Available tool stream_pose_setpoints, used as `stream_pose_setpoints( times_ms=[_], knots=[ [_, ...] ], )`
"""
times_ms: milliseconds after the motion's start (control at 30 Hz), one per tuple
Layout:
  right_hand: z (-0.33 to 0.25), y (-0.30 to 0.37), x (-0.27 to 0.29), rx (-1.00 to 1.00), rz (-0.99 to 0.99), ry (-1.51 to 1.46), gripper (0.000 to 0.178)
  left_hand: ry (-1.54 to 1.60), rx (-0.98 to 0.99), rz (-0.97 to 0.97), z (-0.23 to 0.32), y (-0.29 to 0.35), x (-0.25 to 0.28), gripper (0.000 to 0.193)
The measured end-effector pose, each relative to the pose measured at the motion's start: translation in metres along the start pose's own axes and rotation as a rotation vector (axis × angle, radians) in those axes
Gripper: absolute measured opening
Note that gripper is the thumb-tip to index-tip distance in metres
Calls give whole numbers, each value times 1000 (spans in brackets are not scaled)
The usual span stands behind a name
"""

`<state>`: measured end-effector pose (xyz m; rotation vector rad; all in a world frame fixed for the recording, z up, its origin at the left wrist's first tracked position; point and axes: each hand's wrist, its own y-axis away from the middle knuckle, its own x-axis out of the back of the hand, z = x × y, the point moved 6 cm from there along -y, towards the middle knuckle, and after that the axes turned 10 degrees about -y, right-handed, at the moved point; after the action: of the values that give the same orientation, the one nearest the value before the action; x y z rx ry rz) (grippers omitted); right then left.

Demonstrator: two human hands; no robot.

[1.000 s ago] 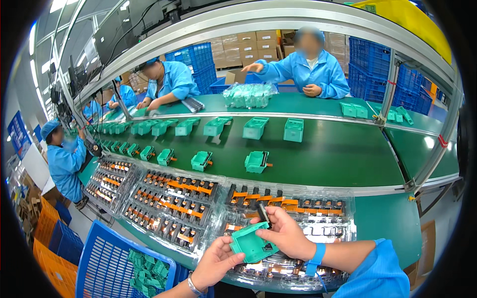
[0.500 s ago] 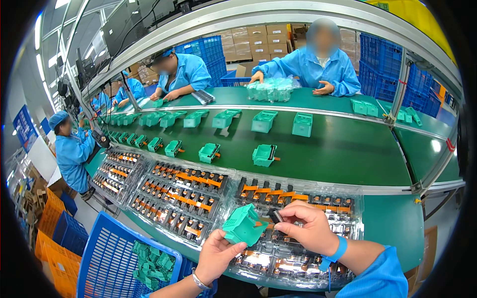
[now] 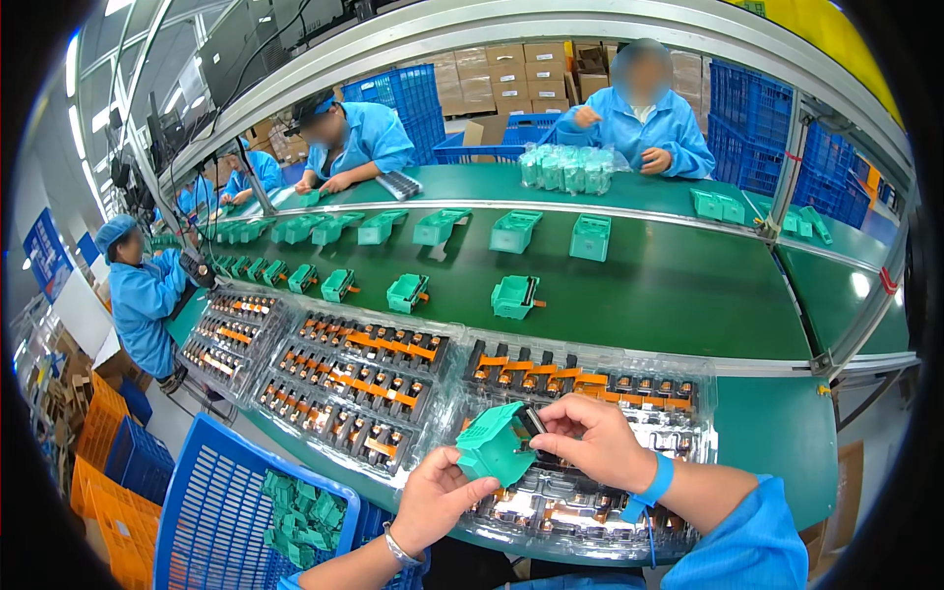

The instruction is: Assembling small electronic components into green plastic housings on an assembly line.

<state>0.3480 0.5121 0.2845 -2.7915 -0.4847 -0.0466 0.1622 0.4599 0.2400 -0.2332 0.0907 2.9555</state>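
Green housing [image 3: 489, 450] is being clamped by left fingers [image 3: 470, 493], black part [image 3: 532, 421] is being pinched by right fingers [image 3: 562, 449] at the housing's upper right. Ideally nothing's being forced tbh.

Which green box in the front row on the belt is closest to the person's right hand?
The rightmost green box of that front row, just beyond the right hand. The row's other boxes all sit farther left.

Stacked cardboard boxes [image 3: 507, 74] and blue crates [image 3: 745, 103] stand behind the far green table [image 3: 462, 185]. Strip lights [image 3: 72, 65] glow at upper left.
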Motion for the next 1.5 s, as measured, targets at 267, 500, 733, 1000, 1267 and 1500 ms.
stream_pose_setpoints(
  times_ms=[267, 500, 733, 1000, 1267, 1500],
  knots=[
    [29, -3, -2, -191, -50, -202, 22, 73, -5, -7, 1, -2, 2, 28],
    [22, -1, -11, -292, -62, -388, 24, 76, -11, -30, 3, 1, -1, 27],
    [28, 3, -13, -326, -153, -221, 21, 19, -43, -45, 4, 5, -6, 26],
    [37, 2, -11, -299, -140, -227, 19, 19, -27, -49, 2, 1, -6, 27],
    [35, 4, -22, -276, -291, -423, 45, -86, -209, -18, 6, 7, -7, 32],
    [20, 3, -25, -376, -418, -585, 47, -70, -240, -62, 14, 11, -10, 32]
  ],
)
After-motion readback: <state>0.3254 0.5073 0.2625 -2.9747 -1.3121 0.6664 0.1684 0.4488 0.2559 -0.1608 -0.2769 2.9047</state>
